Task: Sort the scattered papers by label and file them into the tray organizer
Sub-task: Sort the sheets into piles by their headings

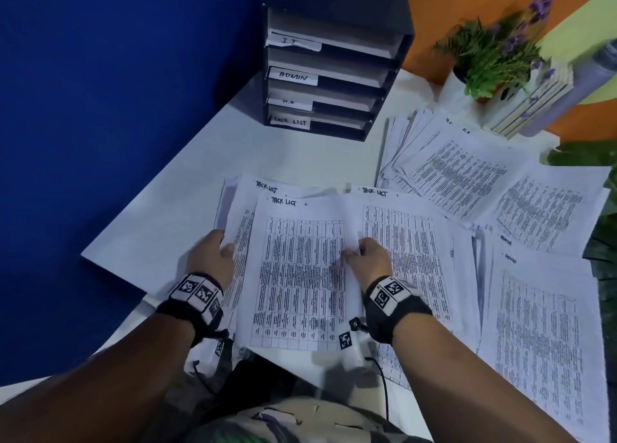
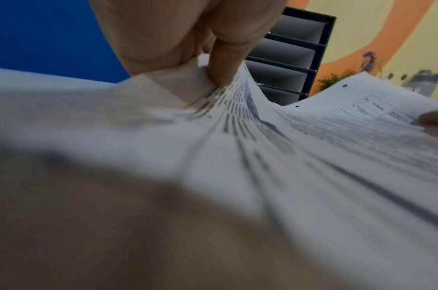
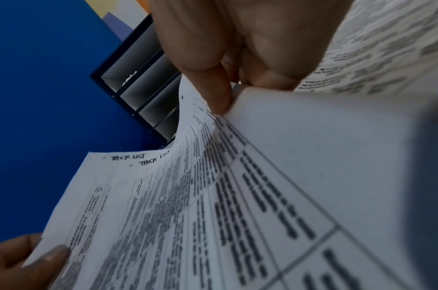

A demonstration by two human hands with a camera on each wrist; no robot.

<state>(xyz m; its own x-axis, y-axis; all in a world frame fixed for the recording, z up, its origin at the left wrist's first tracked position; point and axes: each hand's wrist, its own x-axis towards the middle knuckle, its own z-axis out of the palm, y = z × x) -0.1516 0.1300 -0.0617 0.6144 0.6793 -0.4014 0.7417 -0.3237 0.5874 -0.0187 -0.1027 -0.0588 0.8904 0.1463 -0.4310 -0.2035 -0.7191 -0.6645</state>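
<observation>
A stack of printed sheets marked TASK LIST (image 1: 297, 269) lies in front of me on the white table (image 1: 187, 189). My left hand (image 1: 217, 249) grips the stack's left edge (image 2: 212, 102), thumb on top. My right hand (image 1: 364, 249) pinches the right edge of the top sheets (image 3: 237, 157), which curl up under its fingers. The black tray organizer (image 1: 334, 72) stands at the table's far side, with slots labelled IT, ADMIN, H.R and TASK LIST from top down. It also shows beyond my fingers as the organizer (image 2: 292, 58) and, tilted, the organizer (image 3: 143, 94).
More printed sheets spread to the right: a fanned pile (image 1: 444, 165) near the organizer and sheets marked ADMIN (image 1: 541, 325) at the near right. A potted plant with purple flowers (image 1: 497, 58) stands at the back right. A blue wall (image 1: 100, 108) borders the table's left.
</observation>
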